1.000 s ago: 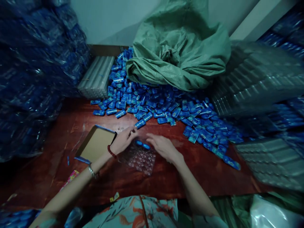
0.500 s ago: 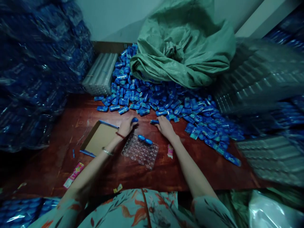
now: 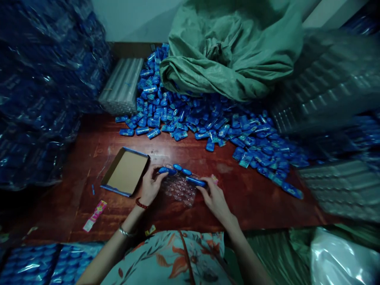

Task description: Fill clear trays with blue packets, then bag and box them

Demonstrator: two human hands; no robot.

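On the red-brown table lies a clear plastic tray (image 3: 179, 191) with rounded pockets. Two blue capsule-shaped packets (image 3: 181, 170) rest at its far edge. My left hand (image 3: 151, 184) pinches a blue packet (image 3: 168, 171) over the tray's far left corner. Over the right side of the tray, my right hand (image 3: 214, 198) grips another blue packet (image 3: 196, 181) by its right end. Whether either held packet touches the tray, I cannot tell. Just left of my left hand is an open shallow cardboard box (image 3: 126, 171) with blue edges.
A heap of blue packets (image 3: 184, 114) spreads across the back, below a green cloth sack (image 3: 231, 59). Stacked clear trays stand at back left (image 3: 122, 85) and right (image 3: 332, 190). Wrapped blue packs (image 3: 44, 99) tower at left. A pink wrapper (image 3: 95, 215) lies front left.
Both hands have come back from the edge of the heap toward me, each bringing a blue packet over the clear tray. The view has shifted slightly.
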